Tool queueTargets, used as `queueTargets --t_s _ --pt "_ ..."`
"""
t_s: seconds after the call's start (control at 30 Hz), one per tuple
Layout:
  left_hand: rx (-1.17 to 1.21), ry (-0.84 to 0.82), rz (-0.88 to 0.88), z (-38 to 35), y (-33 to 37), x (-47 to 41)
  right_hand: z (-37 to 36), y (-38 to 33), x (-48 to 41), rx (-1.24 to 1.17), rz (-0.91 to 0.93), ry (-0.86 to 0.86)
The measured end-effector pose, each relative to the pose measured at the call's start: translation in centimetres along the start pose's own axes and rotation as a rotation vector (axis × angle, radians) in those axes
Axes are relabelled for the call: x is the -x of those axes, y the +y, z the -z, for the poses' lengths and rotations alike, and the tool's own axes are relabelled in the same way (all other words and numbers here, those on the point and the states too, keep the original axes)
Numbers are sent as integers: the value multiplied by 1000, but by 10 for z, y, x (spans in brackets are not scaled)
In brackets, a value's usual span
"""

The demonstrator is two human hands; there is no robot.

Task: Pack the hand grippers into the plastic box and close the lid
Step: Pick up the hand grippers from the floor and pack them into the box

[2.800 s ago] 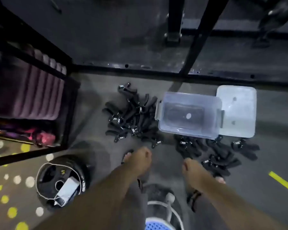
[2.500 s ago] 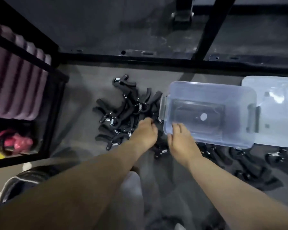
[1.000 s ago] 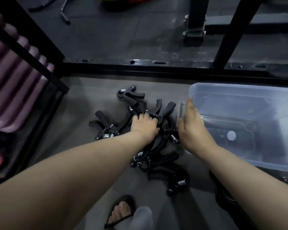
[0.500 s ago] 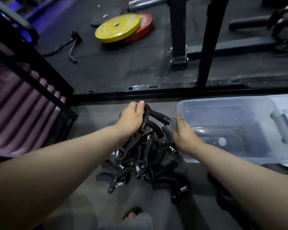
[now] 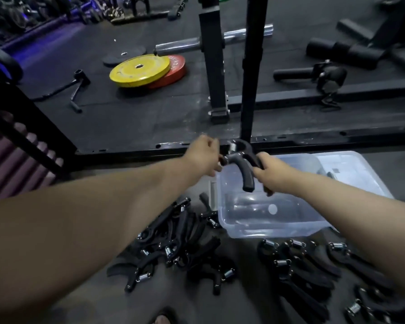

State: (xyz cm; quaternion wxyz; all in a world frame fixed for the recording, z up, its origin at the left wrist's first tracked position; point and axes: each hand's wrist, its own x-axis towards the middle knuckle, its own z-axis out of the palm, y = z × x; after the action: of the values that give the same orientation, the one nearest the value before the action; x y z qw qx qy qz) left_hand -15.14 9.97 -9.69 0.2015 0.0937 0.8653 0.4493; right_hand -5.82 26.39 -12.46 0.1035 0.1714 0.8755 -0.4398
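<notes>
One hand gripper (image 5: 244,171) over plastic box (image 5: 267,231) | left hand (image 5: 202,155) pinches, right hand (image 5: 270,170) grips (plate (image 5: 177,69) lettering blurred)

Legible text: none. Red weight plate (image 5: 174,72), upper centre-left of frame, partly under yellow weight plate (image 5: 139,70): white lettering along the rim, too blurred to read.

Right hand (image 5: 270,170), perhaps left hand (image 5: 204,156) too, holds hand gripper (image 5: 246,175) over box (image 5: 274,230).
</notes>
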Motion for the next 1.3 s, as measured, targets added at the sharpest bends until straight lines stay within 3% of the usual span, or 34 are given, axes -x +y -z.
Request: queueTargets --t_s 0.17,0.3,0.53,0.83,0.93,1.07,1.13,1.23,1.3 --pt "-493 -124 -43 -43 -67 0 -15 67 -24 185 -308 -120" --pt "-517 -231 -165 -48 -98 -5 -53 88 -51 132 -387 -185" --pt "-679 -175 -285 -55 -121 -12 -105 108 -85 164 -370 -231" --pt "-715 -235 -235 -59 -124 -9 -101 115 -88 451 -335 -374" --pt "-708 -246 -249 -58 -125 -10 -103 109 -91 337 -294 -259" --pt "-710 -254 -339 -47 -127 -12 -114 64 -91 -14 -202 -77" --pt "-710 -270 -267 -39 -132 -21 -124 35 -83 -106 -126 31" --pt "-713 -330 -71 -19 -141 -40 -145 9 -66 -55 -5 187" --pt "-881 -392 -17 1 -144 -47 -161 8 -61 48 74 149"
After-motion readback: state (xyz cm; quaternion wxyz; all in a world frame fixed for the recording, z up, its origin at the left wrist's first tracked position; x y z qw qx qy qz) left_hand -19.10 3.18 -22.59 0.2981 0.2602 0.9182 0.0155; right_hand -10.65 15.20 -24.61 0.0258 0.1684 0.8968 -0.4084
